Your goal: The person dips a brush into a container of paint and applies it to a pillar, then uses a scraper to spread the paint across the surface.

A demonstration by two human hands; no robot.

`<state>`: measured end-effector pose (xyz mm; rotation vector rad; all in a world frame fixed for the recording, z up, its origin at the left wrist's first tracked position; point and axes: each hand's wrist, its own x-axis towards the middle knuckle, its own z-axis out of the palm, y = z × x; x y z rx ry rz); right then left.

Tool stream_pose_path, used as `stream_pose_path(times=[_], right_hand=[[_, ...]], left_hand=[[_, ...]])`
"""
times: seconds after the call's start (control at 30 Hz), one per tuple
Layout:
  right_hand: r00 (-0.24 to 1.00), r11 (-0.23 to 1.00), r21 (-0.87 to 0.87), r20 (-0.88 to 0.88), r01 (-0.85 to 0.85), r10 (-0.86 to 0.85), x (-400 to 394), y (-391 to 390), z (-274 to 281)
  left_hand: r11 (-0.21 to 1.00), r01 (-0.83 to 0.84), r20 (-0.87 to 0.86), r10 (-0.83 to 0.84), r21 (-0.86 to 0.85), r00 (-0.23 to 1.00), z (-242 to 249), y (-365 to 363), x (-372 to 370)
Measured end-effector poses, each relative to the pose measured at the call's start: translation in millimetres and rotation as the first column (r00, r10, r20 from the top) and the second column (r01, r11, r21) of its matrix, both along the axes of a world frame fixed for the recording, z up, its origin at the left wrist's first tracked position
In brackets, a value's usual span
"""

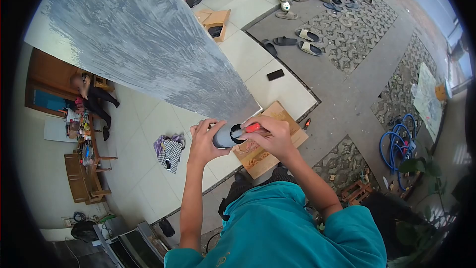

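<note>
My left hand [201,141] is wrapped around a grey cylindrical container [223,137], tilted so that its dark mouth faces right. In my right hand [271,136], the fingers pinch a small brush with a red handle [253,127]. Its grey-coated end is at the container's mouth; the bristles are mostly hidden. Just beyond both hands rises a square pillar [148,40] streaked with uneven grey paint. Under my right hand, a flattened cardboard sheet [258,165] lies at the pillar's foot.
A black phone [275,75] and an open cardboard box [216,24] are on the tiles. Several sandals [310,48] stand on the paving. Checkered cloth [170,151] lies left; coiled blue hose [396,144] lies right. A seated person [91,92] is at far left.
</note>
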<state>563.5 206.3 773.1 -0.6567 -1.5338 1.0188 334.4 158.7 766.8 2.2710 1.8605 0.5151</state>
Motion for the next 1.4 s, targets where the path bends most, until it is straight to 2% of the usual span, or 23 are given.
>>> stream_pose_path(times=[0.17, 0.23, 0.47, 0.57, 0.63, 0.83, 1.27, 1.4], right_hand=[[0.998, 0.993, 0.113, 0.066, -0.010, 0.002, -6, -2, -3], [1.000, 0.996, 0.089, -0.002, -0.024, 0.024, -8, -2, -3], [0.998, 0.988, 0.142, 0.008, -0.058, 0.058, -12, -7, -7], [0.997, 0.985, 0.168, -0.057, -0.050, 0.060, -15, -7, -9], [0.996, 0.977, 0.198, 0.027, -0.084, 0.081, -15, -4, -9], [0.993, 0.976, 0.184, 0.028, -0.114, 0.111, -7, -3, -2], [0.997, 0.978, 0.207, -0.059, -0.035, 0.048, 3, -4, 0], [0.995, 0.984, 0.154, 0.052, -0.088, 0.081, 4, -5, 6]], left_hand=[[0.999, 0.028, 0.011, -0.028, -0.019, 1.000, 16, -2, -1], [0.999, 0.035, -0.009, -0.036, -0.028, 0.999, 20, -2, -3], [0.999, 0.001, -0.041, -0.003, -0.049, 0.999, 39, -4, -4], [0.998, 0.022, -0.042, -0.024, -0.059, 0.999, 45, -3, -4], [0.998, 0.039, -0.041, -0.041, -0.058, 0.998, 48, -3, -2], [0.997, 0.058, -0.043, -0.061, -0.056, 0.997, 52, -2, 2], [0.995, 0.080, -0.080, -0.085, -0.066, 0.993, 56, 2, 9], [0.993, 0.085, -0.081, -0.092, -0.086, 0.993, 56, 3, 9]])
